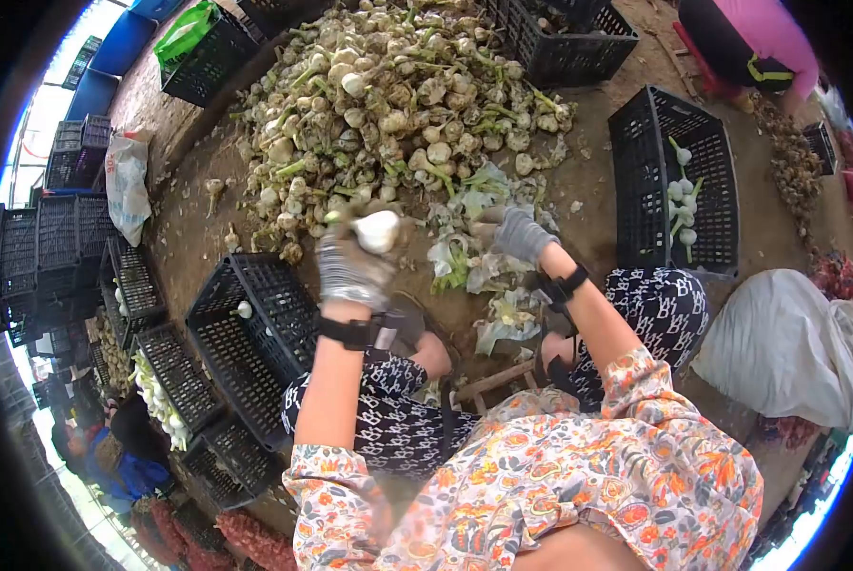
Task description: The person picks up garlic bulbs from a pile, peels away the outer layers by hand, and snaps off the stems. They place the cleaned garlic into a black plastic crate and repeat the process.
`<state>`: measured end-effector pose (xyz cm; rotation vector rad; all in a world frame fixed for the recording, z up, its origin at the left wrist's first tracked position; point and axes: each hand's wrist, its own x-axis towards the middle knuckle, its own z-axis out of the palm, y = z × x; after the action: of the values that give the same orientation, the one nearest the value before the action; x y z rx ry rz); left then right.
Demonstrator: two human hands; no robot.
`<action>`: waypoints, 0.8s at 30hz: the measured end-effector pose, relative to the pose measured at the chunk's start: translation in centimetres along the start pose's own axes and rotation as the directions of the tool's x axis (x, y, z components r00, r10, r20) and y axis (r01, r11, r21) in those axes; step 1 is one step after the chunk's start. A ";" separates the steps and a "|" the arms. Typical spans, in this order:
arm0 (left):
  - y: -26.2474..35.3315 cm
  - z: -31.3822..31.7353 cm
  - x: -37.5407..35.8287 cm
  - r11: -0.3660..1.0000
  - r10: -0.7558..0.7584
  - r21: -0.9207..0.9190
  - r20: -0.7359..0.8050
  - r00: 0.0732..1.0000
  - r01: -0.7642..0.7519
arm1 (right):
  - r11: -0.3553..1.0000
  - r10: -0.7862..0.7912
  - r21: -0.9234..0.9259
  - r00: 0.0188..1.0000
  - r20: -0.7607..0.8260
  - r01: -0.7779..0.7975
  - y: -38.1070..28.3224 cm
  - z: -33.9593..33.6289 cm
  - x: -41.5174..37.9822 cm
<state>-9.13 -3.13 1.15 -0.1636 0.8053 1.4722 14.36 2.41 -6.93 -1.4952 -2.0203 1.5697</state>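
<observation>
In a grey glove, my left hand (pixel 358 259) is closed on a white, peeled garlic bulb (pixel 377 231) in front of the heap of unpeeled garlic (pixel 388 114). My right hand (pixel 517 234), also gloved, is to the right over torn leafy peelings (pixel 465 249); its fingers are blurred and whatever they hold cannot be made out. A black crate (pixel 255 333) with a few pale bulbs lies left of my left hand. Another black crate (pixel 636 181), holding several cleaned bulbs (pixel 682 205), stands to the right.
Stacked black crates (pixel 50 238) and a white sack (pixel 128 186) are on the left. A large pale sack (pixel 783 347) lies at the right. A person in pink (pixel 764 38) bends at the upper right. More crates (pixel 565 48) stand behind the heap.
</observation>
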 end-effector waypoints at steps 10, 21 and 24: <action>18.1 -22.6 -4.2 0.671 0.396 -0.170 -0.741 0.542 -0.722 | 0.878 0.086 -0.427 0.948 -0.305 -0.217 14.4 2.5 11.8; 11.1 -4.6 -1.8 0.927 0.320 -0.066 -0.370 0.872 -0.368 | 0.828 0.038 -0.531 0.925 0.378 0.182 17.5 11.6 12.2; 8.0 -1.8 -2.2 0.965 0.239 -0.052 -0.222 0.945 -0.256 | 0.958 -0.231 -0.023 0.812 0.537 0.287 23.3 8.6 11.5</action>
<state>-16.95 -4.76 4.06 -0.2941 0.9676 1.7470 17.01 4.52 -34.11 -0.7969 -2.4948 1.9313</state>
